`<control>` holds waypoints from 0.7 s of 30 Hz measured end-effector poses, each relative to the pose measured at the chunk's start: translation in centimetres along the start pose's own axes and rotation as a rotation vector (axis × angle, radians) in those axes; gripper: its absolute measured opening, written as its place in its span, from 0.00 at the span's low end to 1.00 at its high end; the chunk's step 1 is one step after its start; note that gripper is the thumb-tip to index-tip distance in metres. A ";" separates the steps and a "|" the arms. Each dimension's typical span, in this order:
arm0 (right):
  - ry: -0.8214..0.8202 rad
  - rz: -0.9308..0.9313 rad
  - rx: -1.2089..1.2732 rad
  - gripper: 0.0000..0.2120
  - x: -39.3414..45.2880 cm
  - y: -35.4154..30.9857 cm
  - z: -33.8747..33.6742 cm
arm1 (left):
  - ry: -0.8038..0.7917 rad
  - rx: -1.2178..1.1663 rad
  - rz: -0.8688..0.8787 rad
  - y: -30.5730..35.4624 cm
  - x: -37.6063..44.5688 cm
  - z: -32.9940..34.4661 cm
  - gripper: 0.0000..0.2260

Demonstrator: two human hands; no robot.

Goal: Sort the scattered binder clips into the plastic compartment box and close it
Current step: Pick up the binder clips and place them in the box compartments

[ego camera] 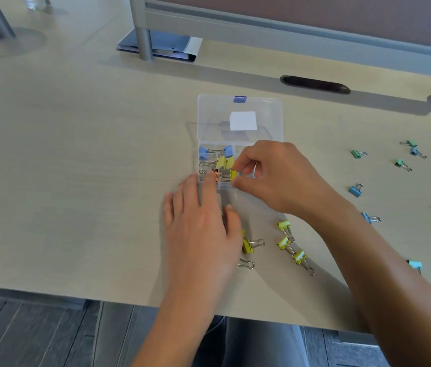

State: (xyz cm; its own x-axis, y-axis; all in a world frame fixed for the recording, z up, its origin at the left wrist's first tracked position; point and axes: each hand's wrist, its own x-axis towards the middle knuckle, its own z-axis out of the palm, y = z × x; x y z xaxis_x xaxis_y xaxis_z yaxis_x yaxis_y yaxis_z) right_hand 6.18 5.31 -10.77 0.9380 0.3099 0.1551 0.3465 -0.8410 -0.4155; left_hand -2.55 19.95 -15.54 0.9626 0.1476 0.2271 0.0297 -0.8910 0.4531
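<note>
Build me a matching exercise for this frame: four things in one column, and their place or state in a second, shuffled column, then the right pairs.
Things
1. box lid
2. right hand
3. left hand
4. green clips

Place or state
A. lying loose on the desk far to the right
B. open, tipped back behind the compartments
C. pinching a yellow clip over the box
D. fingers flat on the near left edge of the box

Pairs: 1-B, 2-C, 3-D, 4-A
</note>
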 end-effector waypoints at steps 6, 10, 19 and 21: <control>0.000 0.023 0.003 0.06 -0.1 0.3 -0.4 | -0.003 0.000 0.001 0.0 0.0 -0.1 0.26; -0.014 0.025 -0.029 0.07 0.0 0.3 -0.8 | -0.011 0.004 0.003 0.1 0.0 -0.2 0.26; -0.044 0.025 -0.057 0.07 0.3 -0.4 -0.1 | -0.005 0.008 0.003 0.1 0.0 -0.1 0.26; -0.042 0.031 -0.050 0.08 0.2 -0.3 0.0 | -0.005 0.008 0.005 0.1 0.0 -0.1 0.26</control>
State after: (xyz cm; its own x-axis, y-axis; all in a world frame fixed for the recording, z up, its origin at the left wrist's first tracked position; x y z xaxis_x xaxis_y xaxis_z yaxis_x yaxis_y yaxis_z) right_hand 6.30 5.58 -10.59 0.9479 0.3010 0.1046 0.3180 -0.8710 -0.3745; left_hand -2.58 19.95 -15.40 0.9641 0.1411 0.2249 0.0273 -0.8952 0.4449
